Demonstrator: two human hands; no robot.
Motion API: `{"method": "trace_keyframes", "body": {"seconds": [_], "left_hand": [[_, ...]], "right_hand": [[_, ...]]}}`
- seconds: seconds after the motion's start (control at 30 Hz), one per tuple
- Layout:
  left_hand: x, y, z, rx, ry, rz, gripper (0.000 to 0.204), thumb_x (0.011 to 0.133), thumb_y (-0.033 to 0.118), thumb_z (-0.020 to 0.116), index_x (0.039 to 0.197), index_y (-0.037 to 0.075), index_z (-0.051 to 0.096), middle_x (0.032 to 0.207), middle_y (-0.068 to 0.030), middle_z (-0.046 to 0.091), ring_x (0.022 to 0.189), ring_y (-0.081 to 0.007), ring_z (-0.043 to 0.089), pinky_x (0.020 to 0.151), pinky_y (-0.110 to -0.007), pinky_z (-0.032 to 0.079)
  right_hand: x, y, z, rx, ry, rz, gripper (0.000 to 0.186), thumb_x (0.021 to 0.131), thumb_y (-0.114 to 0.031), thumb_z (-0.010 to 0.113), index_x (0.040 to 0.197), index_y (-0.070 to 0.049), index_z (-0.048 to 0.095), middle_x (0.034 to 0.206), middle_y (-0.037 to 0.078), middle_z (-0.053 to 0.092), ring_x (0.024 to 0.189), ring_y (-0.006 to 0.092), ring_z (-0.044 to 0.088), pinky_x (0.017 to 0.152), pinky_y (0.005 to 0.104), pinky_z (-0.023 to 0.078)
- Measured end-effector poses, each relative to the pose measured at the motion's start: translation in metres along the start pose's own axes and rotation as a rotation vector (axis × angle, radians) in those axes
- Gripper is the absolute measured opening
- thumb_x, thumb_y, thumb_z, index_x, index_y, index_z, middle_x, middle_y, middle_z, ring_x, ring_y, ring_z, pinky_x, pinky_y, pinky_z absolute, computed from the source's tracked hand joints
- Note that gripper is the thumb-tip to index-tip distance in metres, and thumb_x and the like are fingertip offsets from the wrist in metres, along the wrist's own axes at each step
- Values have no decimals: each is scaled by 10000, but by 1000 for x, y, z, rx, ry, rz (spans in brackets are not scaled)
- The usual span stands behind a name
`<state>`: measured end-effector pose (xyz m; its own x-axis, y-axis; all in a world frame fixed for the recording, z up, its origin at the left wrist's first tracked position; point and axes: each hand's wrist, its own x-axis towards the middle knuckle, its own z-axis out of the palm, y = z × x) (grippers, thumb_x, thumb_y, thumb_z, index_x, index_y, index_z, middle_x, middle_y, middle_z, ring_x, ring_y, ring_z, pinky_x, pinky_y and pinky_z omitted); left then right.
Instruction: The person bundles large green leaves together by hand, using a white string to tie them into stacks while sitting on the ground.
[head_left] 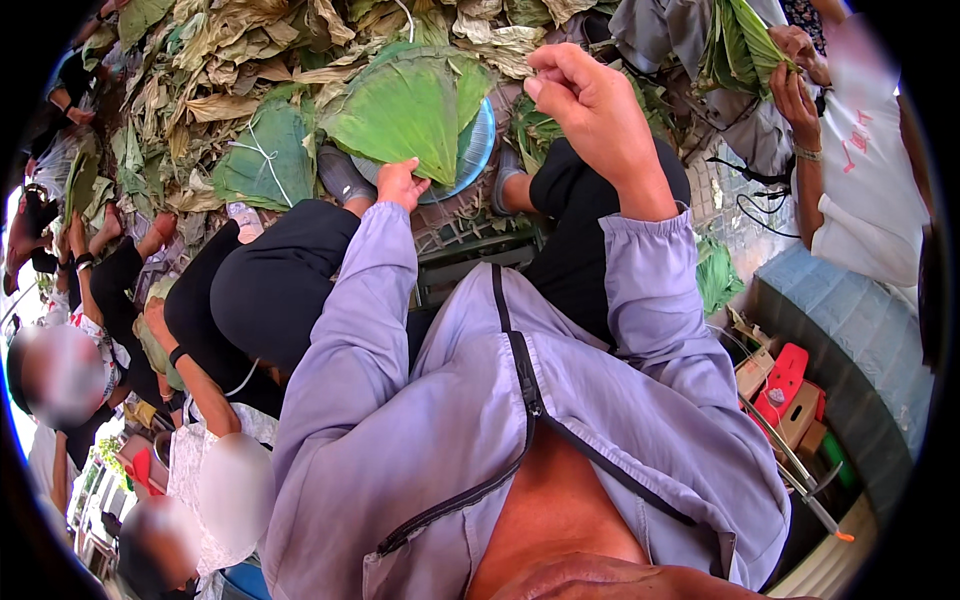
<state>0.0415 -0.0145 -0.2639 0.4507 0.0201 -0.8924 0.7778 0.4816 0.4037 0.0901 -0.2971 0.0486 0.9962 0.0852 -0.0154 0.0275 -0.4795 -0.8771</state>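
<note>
A wide green leaf [400, 105], fan-shaped with ribs running to a point, lies over a round blue basin [484, 150] between my knees. It may be several layered together. My left hand [401, 186] pinches its pointed near end between thumb and fingers. Raised to the right of the leaf, my right hand [588, 108] is apart from it, with thumb and fingertips drawn together. Whatever those fingertips hold, if anything, is too small to make out. Left of the basin sits a bundle of green leaves [262, 165] tied with white string.
Dry brown leaves [230, 60] are heaped across the far side. At the right a co-worker holds folded green leaves [742, 50]. Several people sit close on my left. A grey-blue padded surface [850, 330] and a cardboard box [800, 415] with a red object [783, 380] stand at my right.
</note>
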Motion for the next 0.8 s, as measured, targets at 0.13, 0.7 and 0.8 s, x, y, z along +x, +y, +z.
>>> {"method": "trace_keyframes", "body": {"seconds": [0.13,0.7,0.8], "left_hand": [[-3,-8,9,164,105,-10,273,961,120,624,1198,80,492,1166,-112,622,953,-301,647,795,-510,537],[-23,-7,8,209,138,110,328,953,199,632,1203,36,496,991,-110,592,704,-238,667,561,-349,513],[-32,-12,-3,189,125,132,257,961,190,610,1177,67,543,996,-94,605,730,-235,674,587,-349,529]], "right_hand": [[0,-3,-4,-37,-59,71,224,935,-120,688,1115,4,637,858,30,642,788,92,573,717,256,480],[-1,-7,0,-44,-12,-5,191,922,-114,684,1070,-4,634,761,49,622,686,104,550,627,281,468],[3,3,6,15,74,-108,186,914,-118,691,1050,-1,640,736,36,611,669,101,541,614,286,462]]}}
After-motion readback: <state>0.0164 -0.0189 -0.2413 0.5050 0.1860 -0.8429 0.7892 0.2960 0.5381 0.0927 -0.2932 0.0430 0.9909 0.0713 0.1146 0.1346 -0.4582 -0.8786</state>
